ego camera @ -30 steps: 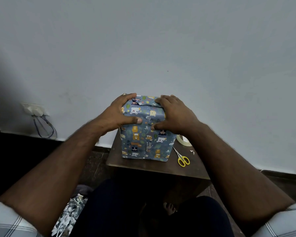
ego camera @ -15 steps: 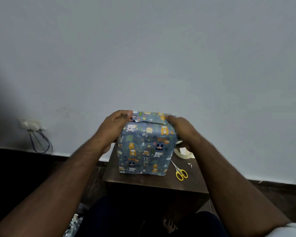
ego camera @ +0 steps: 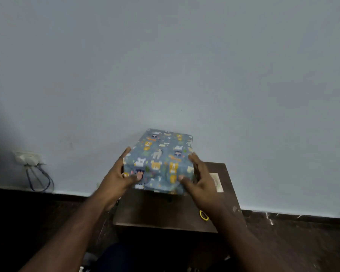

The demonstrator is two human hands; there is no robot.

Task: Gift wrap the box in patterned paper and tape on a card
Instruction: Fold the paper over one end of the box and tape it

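The box (ego camera: pixel 161 158), wrapped in blue paper printed with cartoon animals, is tilted back over a small dark wooden table (ego camera: pixel 165 213), a broad face turned up toward me. My left hand (ego camera: pixel 118 179) holds its left side, thumb on the near face. My right hand (ego camera: pixel 199 179) holds the right side, thumb on the near lower corner. A pale card (ego camera: pixel 217 182) lies on the table to the right, partly behind my right hand.
A yellow scissor handle (ego camera: pixel 204 215) shows beside my right forearm near the table's front. A plain white wall stands right behind the table. A wall socket with a looped cable (ego camera: pixel 30 160) sits low at left. Dark floor surrounds the table.
The box stood upright with my hands at its top folds; it has since been tipped backward and both hands have shifted to its sides. The view has tilted upward.
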